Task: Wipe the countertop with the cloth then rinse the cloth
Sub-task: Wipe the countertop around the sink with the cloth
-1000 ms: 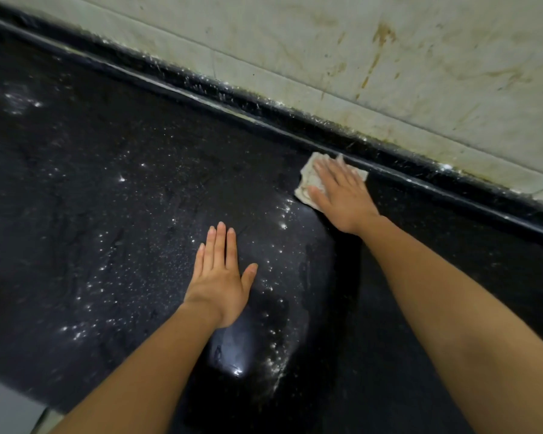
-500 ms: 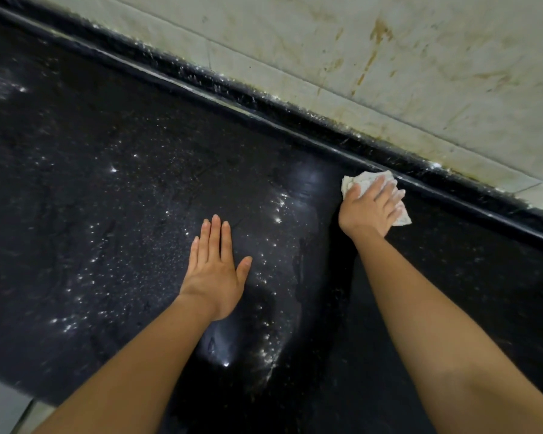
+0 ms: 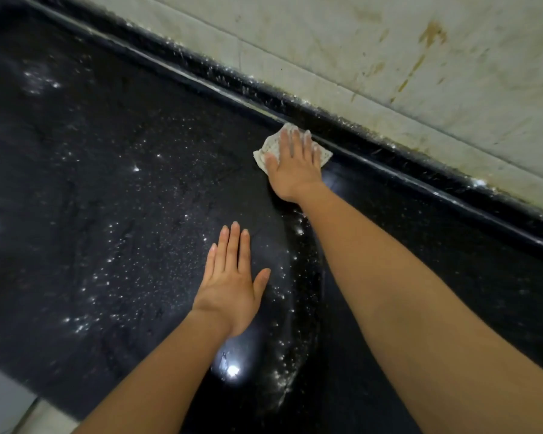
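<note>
Cloth (image 3: 271,147) is lying at the far side of the black countertop (image 3: 107,183), just against the raised black lip (image 3: 420,170) that is running along the foot of the wall. It is the only cloth I am seeing: small, whitish, crumpled, with its corners poking out to the left and right of the hand on top of it.

Two hands are working here, both bare, each coming in on a bare forearm. The right hand (image 3: 295,170) is pressing flat on the cloth, palm down. Its fingers (image 3: 290,142) are lying straight and close together, reaching toward the lip, with the thumb out to the left over the cloth's edge. The fingertips are blurring a little, so I am not making out finer detail there.

The left hand (image 3: 229,286) is resting flat on the bare countertop, nearer to the person and well apart from the cloth. Its four fingers are lying straight and together, with the thumb spread out to the right. It is holding nothing.

The countertop is glistening with many small bright specks and droplets, and one strong glare spot (image 3: 231,369) is shining just beside the left wrist. Behind the lip, pale wall tiles (image 3: 342,48) are showing brownish streaks (image 3: 430,36).
</note>
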A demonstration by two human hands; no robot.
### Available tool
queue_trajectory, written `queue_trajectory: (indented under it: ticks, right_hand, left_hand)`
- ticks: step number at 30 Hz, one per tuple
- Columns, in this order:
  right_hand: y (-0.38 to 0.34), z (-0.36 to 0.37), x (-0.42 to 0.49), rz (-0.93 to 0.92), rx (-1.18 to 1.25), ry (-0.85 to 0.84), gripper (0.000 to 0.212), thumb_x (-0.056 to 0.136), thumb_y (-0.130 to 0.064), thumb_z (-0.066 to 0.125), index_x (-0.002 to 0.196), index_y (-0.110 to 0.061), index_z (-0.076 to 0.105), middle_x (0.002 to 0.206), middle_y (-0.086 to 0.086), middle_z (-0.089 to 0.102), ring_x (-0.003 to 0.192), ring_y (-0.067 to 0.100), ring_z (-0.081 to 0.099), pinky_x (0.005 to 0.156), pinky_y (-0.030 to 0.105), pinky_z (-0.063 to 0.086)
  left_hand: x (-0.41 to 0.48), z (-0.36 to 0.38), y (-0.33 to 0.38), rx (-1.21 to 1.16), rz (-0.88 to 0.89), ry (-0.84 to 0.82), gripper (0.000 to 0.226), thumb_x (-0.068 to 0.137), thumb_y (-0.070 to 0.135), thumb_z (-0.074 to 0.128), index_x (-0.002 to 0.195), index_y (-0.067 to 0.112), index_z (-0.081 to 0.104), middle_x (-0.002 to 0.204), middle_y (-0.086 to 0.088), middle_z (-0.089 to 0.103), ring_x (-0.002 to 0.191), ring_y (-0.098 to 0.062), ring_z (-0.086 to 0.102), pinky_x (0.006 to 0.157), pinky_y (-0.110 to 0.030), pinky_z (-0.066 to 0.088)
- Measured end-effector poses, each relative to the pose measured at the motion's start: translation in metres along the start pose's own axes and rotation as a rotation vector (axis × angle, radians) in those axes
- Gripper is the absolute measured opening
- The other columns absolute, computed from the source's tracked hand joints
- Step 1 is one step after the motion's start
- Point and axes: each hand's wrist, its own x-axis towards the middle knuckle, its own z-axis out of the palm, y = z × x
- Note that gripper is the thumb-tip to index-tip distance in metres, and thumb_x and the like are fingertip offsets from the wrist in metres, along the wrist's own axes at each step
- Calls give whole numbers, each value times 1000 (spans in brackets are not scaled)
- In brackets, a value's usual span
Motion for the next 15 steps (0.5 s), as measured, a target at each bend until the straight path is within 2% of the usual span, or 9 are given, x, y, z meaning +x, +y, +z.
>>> queue_trajectory:
  ticks: [3, 5, 9, 15]
  right_hand:
    - [28, -12, -2, -208, -103, -45, 64, 102, -50, 16, 155, -22, -5, 162, 2, -13, 147, 22, -18, 117, 37, -11]
    - [48, -15, -9, -265, -141, -47, 63, 102, -52, 17, 155, -24, -3, 162, 0, -10, 148, 20, -16, 118, 36, -9]
    - [72, -13, -31, -219, -126, -36, 62, 102, -53, 17, 155, -26, -2, 162, -2, -10, 148, 18, -16, 119, 36, -9]
    - [84, -1, -82, -185, -118, -49, 61, 102, -52, 17, 154, -29, -2, 162, -3, -12, 147, 17, -19, 118, 35, -12]
  left_hand:
    - [-1, -3, 0, 10, -1, -11, 76, 80, 59, -17, 135, 11, -37, 141, -4, -47, 132, -18, -43, 111, -33, -22]
    - [-2, -3, 1, 27, -8, -14, 72, 88, 55, -7, 136, 10, -36, 142, -5, -46, 132, -18, -42, 112, -34, -21]
    - [-1, -3, 1, 27, -3, -3, 70, 97, 51, 5, 138, 10, -33, 143, -5, -44, 133, -18, -40, 113, -34, -20]
    - [-2, 0, 0, 20, 12, 29, 69, 97, 51, 4, 138, 10, -33, 142, -4, -43, 136, -19, -37, 114, -35, -18]
